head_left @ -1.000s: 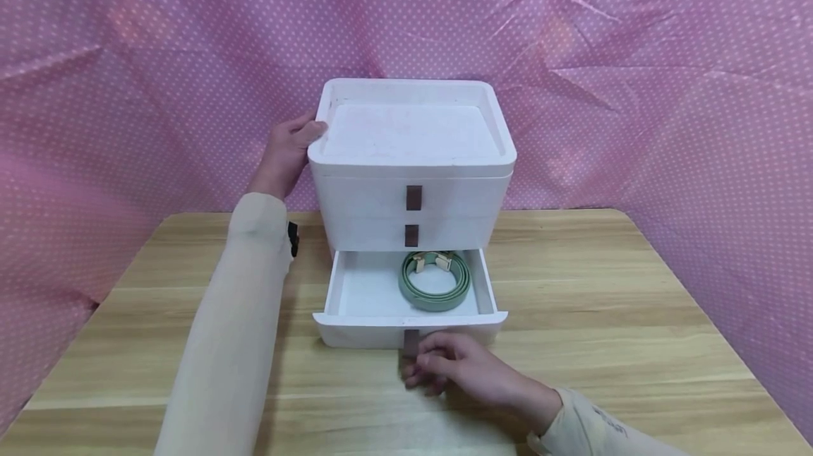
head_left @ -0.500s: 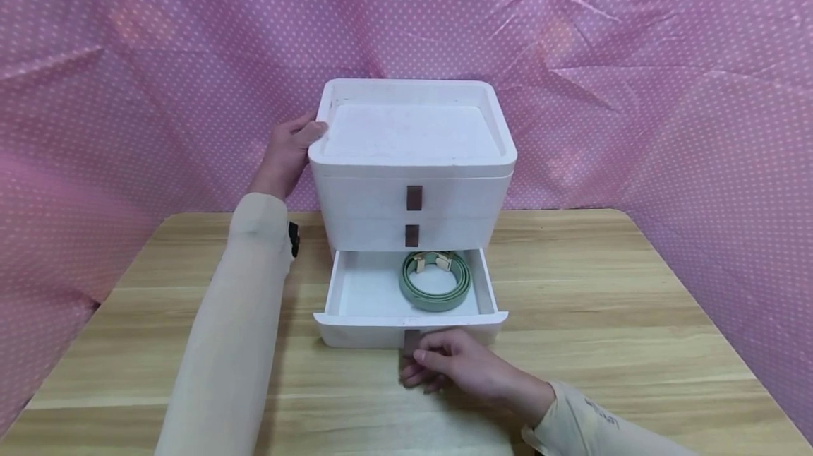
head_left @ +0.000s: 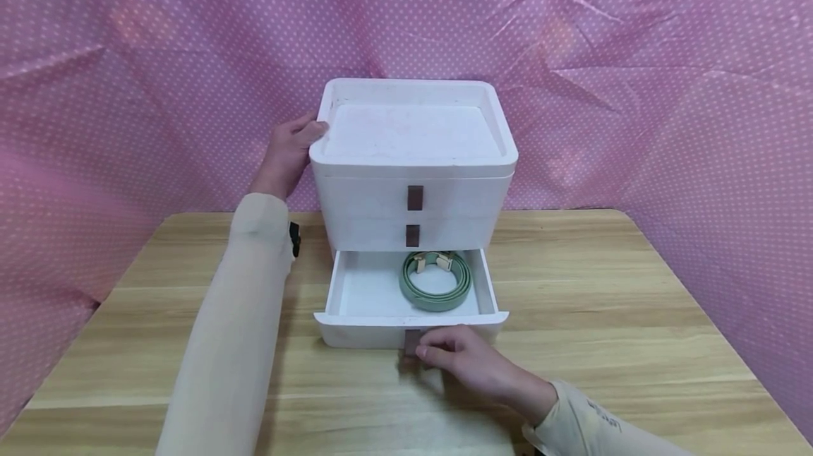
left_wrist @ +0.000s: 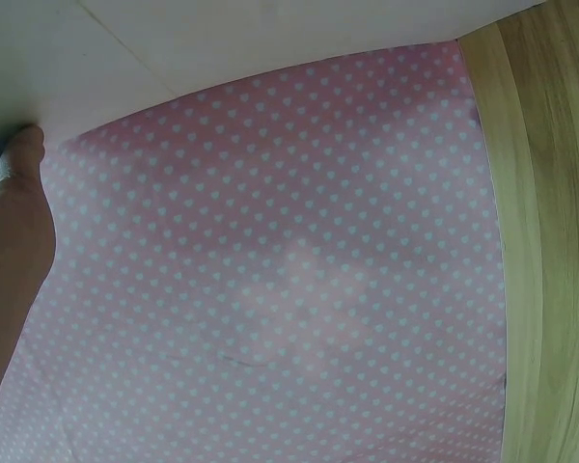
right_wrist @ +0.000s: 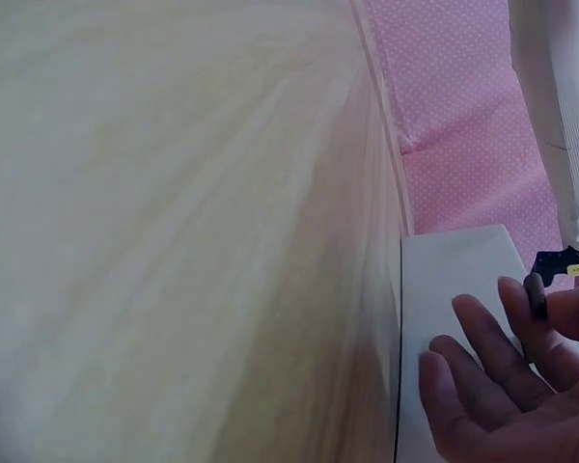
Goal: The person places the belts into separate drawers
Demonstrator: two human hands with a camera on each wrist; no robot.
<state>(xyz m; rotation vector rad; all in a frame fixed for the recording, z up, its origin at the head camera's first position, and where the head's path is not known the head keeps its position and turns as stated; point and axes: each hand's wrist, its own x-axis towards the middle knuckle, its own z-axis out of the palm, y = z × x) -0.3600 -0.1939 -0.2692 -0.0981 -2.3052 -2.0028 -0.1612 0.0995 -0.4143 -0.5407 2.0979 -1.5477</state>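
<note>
A white drawer cabinet (head_left: 413, 131) stands at the back of the table, its bottom drawer (head_left: 368, 290) pulled out. Inside that drawer, on the right, lies a coiled green belt (head_left: 435, 301) with a gold-coloured buckle. My left hand (head_left: 286, 152) grips the cabinet's upper left edge, thumb over the rim and the other fingers along the outer side, partly hidden. With thumb and index finger my right hand (head_left: 466, 361) pinches the brown pull tab (head_left: 412, 340) on the drawer front. The right wrist view shows the tab (right_wrist: 536, 296) between these fingertips, the other fingers loosely bent.
Two upper drawers, each with a brown tab (head_left: 415, 198), are closed. The cabinet's top is a shallow tray (head_left: 413, 163) with a raised rim. Pink dotted cloth (head_left: 571, 54) hangs behind and beside the wooden table (head_left: 603, 301).
My right hand has risen slightly at the pull tab, and its lower fingers, visible before, are now mostly out of sight. The left hand, drawer and belt have hardly moved.
</note>
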